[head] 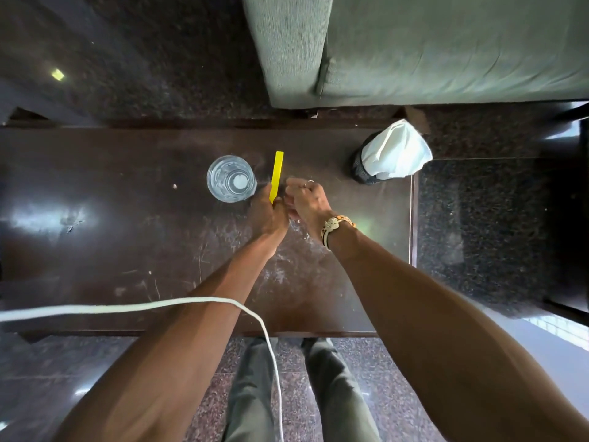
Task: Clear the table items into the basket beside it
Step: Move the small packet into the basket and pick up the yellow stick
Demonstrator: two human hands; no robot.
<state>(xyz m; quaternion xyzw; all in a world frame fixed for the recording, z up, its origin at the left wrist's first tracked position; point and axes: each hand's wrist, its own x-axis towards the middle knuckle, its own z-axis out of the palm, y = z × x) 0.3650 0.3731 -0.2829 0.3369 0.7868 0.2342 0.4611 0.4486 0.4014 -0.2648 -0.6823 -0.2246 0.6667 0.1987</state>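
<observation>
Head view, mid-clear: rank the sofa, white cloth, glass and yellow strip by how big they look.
1. sofa, by far the largest
2. white cloth
3. glass
4. yellow strip: about as long as the glass is wide, but much narrower, so it covers less area.

Dim room, glare on glossy table (47, 215), wide-angle bending at edges

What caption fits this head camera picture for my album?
Left hand grips a yellow stick beside a glass on the dark table.
</observation>
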